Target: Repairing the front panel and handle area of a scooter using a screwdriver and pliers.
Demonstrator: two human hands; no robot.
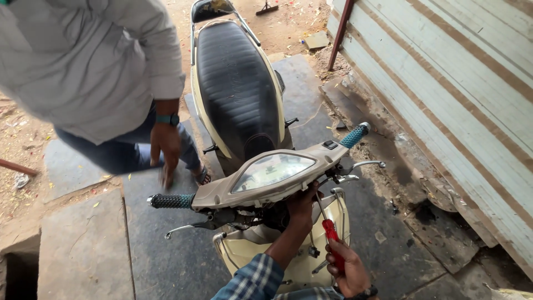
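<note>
Two hands are busy under the nose of a cream scooter (244, 100) parked on the dark stone floor (166, 244). The left hand (302, 203) is pushed up beneath the beige instrument cowl (266, 178), fingers curled around something in the wiring space there; what the grip has hold of I cannot tell, since the cowl hides the fingertips. The right hand (347, 269) is closed firmly around the red handle of a screwdriver (328, 233), whose thin shaft runs up and left to the underside of the cowl, just beside the left hand.

The worry is that the blade sits so close to the left fingers: if it slipped off whatever it bears on, it could jab the hand or the cables packed in that gap. The cowl looks lifted off the front panel (288, 255), so a hard lever could crack the plastic or let it drop. The brake lever (361, 165) juts out near the right wrist and could catch a sleeve.

Another person in a grey shirt (83, 61) bends at the scooter's far side, one hand (165, 147) hanging near the black seat (236, 83), well apart from the work.

No packages or labels show. Along the floor's right edge runs a wall of pale boards with brown stripes (444, 83); no sign hangs on it.
</note>
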